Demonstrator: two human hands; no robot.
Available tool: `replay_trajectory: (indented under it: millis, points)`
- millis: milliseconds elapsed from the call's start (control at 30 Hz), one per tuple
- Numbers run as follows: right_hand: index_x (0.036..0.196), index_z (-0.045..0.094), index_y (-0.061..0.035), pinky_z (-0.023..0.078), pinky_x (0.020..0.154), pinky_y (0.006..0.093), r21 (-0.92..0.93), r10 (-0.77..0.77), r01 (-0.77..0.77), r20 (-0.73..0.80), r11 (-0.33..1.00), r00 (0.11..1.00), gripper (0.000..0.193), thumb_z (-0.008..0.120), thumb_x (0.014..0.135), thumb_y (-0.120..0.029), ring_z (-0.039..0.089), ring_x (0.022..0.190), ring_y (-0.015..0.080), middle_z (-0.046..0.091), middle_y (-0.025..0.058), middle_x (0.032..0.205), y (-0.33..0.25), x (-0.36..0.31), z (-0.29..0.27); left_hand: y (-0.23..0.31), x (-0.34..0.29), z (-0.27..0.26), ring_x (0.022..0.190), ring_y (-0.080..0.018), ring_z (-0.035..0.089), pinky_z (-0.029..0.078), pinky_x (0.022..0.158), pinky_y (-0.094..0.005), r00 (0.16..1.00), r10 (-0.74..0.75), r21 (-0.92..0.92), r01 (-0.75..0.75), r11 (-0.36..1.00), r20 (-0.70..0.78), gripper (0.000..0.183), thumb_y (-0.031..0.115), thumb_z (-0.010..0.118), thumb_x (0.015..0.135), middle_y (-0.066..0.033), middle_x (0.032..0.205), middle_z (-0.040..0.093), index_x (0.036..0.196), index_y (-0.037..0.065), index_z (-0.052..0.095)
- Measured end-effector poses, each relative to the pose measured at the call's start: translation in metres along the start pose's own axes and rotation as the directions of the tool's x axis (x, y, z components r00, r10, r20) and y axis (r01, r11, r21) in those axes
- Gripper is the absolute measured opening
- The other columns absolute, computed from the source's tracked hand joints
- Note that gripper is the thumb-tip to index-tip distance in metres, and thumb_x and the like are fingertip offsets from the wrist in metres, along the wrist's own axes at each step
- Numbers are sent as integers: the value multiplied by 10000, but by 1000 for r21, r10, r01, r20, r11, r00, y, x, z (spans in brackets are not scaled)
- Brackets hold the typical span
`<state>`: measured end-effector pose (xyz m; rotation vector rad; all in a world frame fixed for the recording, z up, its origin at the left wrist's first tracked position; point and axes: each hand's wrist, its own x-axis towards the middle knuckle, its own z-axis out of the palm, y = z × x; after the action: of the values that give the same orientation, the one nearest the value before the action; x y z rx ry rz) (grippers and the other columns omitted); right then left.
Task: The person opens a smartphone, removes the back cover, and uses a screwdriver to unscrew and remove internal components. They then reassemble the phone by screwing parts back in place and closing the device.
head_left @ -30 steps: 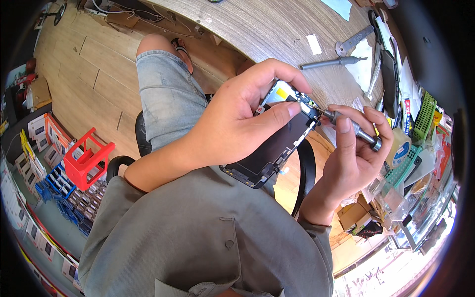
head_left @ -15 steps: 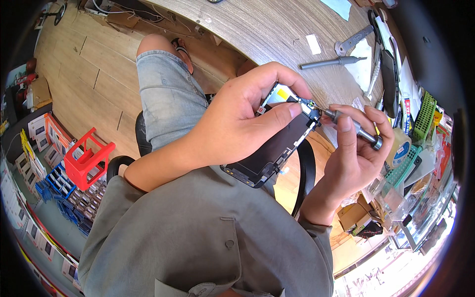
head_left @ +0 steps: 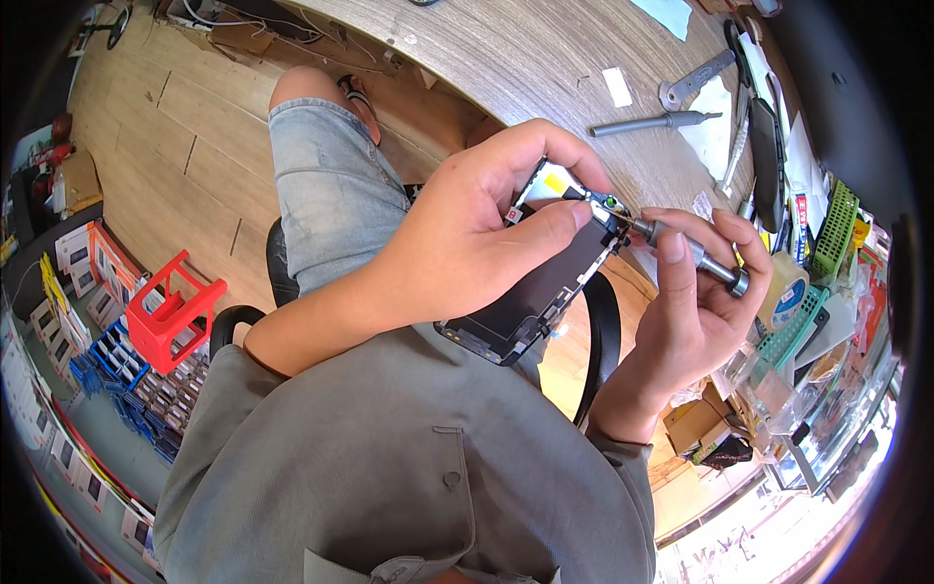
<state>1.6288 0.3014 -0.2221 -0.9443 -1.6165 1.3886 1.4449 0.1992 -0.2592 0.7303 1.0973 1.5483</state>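
Note:
A dark phone screen assembly [head_left: 516, 292] lies tilted above my lap, its back side with metal brackets turned up. My left hand [head_left: 486, 219] grips its upper end, thumb across the back and fingers around the far edge. Between the thumb and fingers of my right hand [head_left: 696, 292] is a grey precision screwdriver [head_left: 696, 258]. Its thin tip reaches the top right corner of the screen assembly, beside a small green-tinted round part; whether it sits in a screw is too small to tell.
On the wooden table [head_left: 525, 58] ahead lie a second grey screwdriver [head_left: 652, 124], a white slip [head_left: 617, 87] and a metal tool [head_left: 696, 80]. Tape [head_left: 784, 297], green trays [head_left: 835, 229] and packets crowd the right. A red stool-shaped frame [head_left: 173, 311] stands at left.
The screwdriver and my right-hand fingers have shifted slightly to the left. The screen assembly has tilted a little in my left hand, which otherwise keeps its grip.

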Motion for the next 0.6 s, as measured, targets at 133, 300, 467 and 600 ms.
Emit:
replay_trajectory:
  millis: [133,300,467,600]
  points:
    - [1420,502,15,642,879,309,-5,12,-12,-8,1000,1000,527,803,994,91,797,1000,240,807,274,1140,0,-1,0,0,0,0,1254,-127,639,502,1095,-291,1000,0,12,0,1000,-8,254,-25,672,1086,-80,1301,694,1338,-19,642]
    - [1424,497,15,639,892,312,7,-2,2,-1,1000,1000,530,799,995,94,795,1006,242,807,272,1140,0,0,1,0,0,0,1244,-123,638,501,1089,-289,1000,3,19,-3,1000,-6,251,-26,673,1085,-80,1295,693,1333,-19,642]
    - [1426,496,14,641,890,313,-17,-5,5,-13,1000,1000,533,795,993,99,796,1013,244,807,269,1138,1,-1,-1,-1,0,-1,1239,-120,636,501,1083,-288,1000,17,6,-17,1000,-7,247,-30,672,1085,-80,1288,693,1331,-22,642]
    - [1423,498,16,647,873,309,-24,2,-2,-15,1000,1000,532,795,991,103,799,1018,248,807,267,1136,0,-1,-1,-1,1,0,1229,-116,638,505,1072,-281,1000,20,16,-19,1000,-4,245,-31,670,1088,-83,1285,694,1331,-26,640]
